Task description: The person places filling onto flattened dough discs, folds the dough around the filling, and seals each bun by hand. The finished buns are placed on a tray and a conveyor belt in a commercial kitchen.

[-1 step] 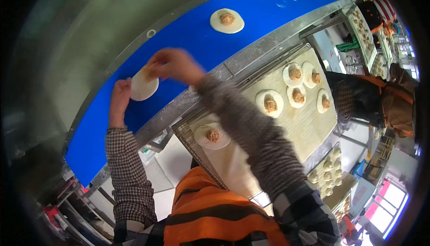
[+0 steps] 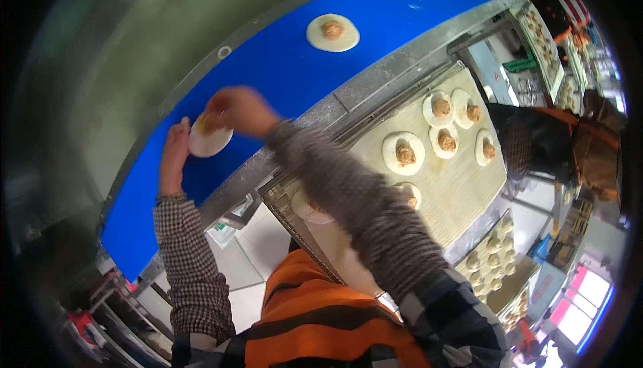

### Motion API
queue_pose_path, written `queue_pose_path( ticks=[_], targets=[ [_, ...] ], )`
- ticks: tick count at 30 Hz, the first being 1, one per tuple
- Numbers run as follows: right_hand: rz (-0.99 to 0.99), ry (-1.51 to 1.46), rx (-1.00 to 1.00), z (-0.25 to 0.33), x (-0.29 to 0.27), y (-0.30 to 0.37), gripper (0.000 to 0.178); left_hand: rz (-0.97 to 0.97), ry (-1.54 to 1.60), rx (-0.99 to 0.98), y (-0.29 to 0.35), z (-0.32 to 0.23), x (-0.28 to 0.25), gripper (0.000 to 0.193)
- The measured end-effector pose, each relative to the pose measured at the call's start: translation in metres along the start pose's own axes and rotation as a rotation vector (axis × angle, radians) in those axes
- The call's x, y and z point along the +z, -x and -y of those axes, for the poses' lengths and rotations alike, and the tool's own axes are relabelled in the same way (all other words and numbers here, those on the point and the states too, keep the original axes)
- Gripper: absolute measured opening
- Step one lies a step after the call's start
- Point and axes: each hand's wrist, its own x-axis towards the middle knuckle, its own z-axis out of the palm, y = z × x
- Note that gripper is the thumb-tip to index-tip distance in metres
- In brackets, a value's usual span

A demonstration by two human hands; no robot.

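Observation:
A pale round of dough (image 2: 211,141) is at the left part of the blue belt. My left hand (image 2: 175,156) grips its left edge, thumb on the rim. Above the dough, the fingers of my right hand (image 2: 242,112) are bent down, somewhat smeared by motion. Brownish filling shows at their tips; I cannot make out whether they pinch the filling or the dough. Farther along the belt lies another dough round (image 2: 321,38), flat, with a lump of filling (image 2: 332,30) in its middle.
The blue belt (image 2: 268,66) curves away to the far right. Beside it, a lined tray (image 2: 462,194) holds several filled dough rounds (image 2: 404,153), partly behind my right forearm. A second tray (image 2: 499,299) of dough pieces stands lower right. A person in dark clothes (image 2: 536,141) is at the right.
Both hands and the held dough round have shifted slightly left and nearer. The farther dough round has moved a little left. My right sleeve uncovers one more filled round on the tray.

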Motion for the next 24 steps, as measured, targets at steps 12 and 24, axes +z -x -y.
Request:
queue_pose_path(
  ticks=[12,24],
  targets=[
    [-0.429,0.859,-0.18,-0.028,-0.105,0.006,0.049,-0.094,-0.385,0.19,0.049,0.061,-0.069,0.054],
    [-0.207,0.703,0.062,-0.033,0.037,-0.047,0.028,0.222,0.182,-0.098,0.156,0.126,-0.029,0.04]
  ],
)
